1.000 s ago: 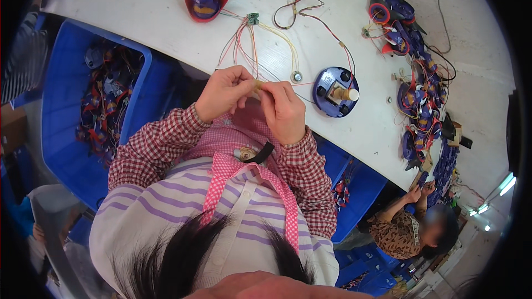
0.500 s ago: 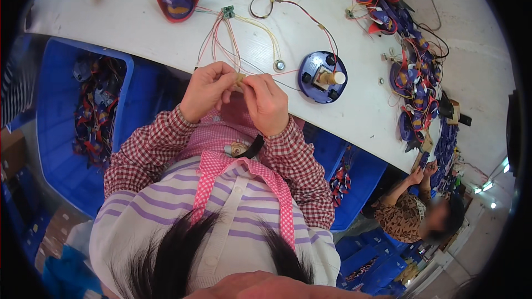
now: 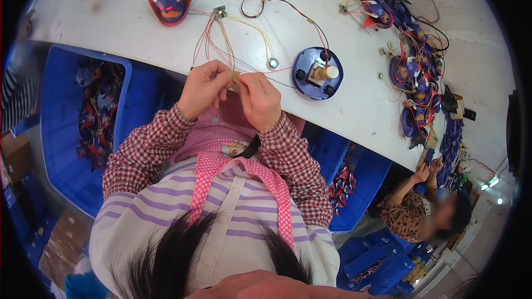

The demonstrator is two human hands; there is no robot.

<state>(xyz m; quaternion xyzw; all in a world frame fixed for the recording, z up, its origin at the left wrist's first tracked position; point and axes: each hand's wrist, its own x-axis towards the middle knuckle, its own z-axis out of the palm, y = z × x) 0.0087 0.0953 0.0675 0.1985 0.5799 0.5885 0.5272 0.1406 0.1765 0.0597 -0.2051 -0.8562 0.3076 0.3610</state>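
My left hand (image 3: 200,93) and my right hand (image 3: 261,99) meet at the table's near edge. Between their pinched fingertips is a small tan strip (image 3: 235,76), with thin wires running to it. Those wires lead up to a small green circuit board (image 3: 220,12), which also joins a toy head (image 3: 171,5) with a red collar and white horns. Its eyes glow red. Yellow wires link the board to a small round metal part (image 3: 272,63). To the right lies a round purple casing (image 3: 302,85) holding a pale cylinder, wired in red and black.
A pile of similar purple and red toy parts (image 3: 407,69) runs along the table's right side. Blue bins (image 3: 54,133) of parts stand below the white table (image 3: 354,116). At the lower right a co-worker (image 3: 407,216) handles something at the table.
The toy head's eyes have lit up red. My hands keep their pinch on the tan strip, and the whole view has shifted slightly.
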